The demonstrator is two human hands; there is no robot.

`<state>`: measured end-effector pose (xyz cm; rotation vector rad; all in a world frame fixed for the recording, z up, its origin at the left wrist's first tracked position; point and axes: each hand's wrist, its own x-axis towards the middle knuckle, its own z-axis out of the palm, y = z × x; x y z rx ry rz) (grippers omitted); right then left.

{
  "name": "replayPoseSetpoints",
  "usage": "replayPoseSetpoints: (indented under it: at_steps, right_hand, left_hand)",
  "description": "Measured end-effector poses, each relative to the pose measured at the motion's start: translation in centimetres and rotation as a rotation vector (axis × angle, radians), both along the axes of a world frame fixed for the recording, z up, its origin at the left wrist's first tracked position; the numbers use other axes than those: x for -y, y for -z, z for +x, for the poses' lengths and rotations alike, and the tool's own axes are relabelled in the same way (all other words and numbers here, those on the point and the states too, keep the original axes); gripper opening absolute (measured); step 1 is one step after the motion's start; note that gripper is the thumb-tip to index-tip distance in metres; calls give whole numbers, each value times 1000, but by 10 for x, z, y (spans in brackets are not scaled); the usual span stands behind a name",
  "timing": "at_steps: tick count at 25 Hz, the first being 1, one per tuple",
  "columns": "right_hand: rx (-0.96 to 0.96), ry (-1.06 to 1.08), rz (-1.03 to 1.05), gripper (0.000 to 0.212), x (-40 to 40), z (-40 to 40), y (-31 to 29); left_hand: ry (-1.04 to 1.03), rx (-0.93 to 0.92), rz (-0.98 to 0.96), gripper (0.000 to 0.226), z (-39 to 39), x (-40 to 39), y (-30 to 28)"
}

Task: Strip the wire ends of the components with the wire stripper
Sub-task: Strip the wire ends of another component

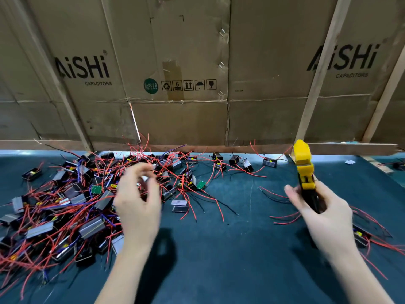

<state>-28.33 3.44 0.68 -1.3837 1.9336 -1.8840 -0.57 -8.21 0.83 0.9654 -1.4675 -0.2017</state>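
step: choosing next piece | left hand over the pile of components, fingers loosely curled, blurred, holding nothing I can see | right hand, well right of pile, grips wire stripper upright | next: pinch one wire, feed it to stripper head

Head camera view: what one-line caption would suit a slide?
Right hand grips a yellow wire stripper while left hand reaches over tangled components.
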Motion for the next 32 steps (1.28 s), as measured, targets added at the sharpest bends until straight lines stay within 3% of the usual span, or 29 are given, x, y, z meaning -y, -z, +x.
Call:
replayPoseSetpoints:
  at_steps: [2,4,6,10,13,17,19,22,25,28,32]
  right_hand:
    - [49,-132,5,32,2,6,1]
    - [49,-181,29,35,3,10,3]
    - [34,-180,45,35,4,10,6]
    - [51,-148,50,27,6,10,8]
    - [53,-111,51,39,6,8,9]
    - [43,-72,67,44,8,7,11]
    - [42,-63,68,41,8,7,11]
    - [37,-56,74,36,8,6,12]
    - [39,-57,79,35,9,5,12]
    - [38,-52,84,41,9,4,13]
    - [-77,44,167,34,10,1,19]
  left_hand:
    - [-290,132,93,14,33,12,-5]
    - [-312,308,348,16,53,17,-5]
    - [-234,469,428,19,59,19,-3]
    - [-196,593,344,13,58,23,-2]
    - [-274,546,261,8,55,23,3]
    - [-246,660,202,13,42,25,13]
    - [-298,591,73,9,39,26,15]
    - [-305,337,-217,9,34,21,9]
    - [-128,105,-357,15,19,6,0]
    - [409,-214,12,16,-10,-15,-6]
    - [793,-101,407,16,-43,-29,8]
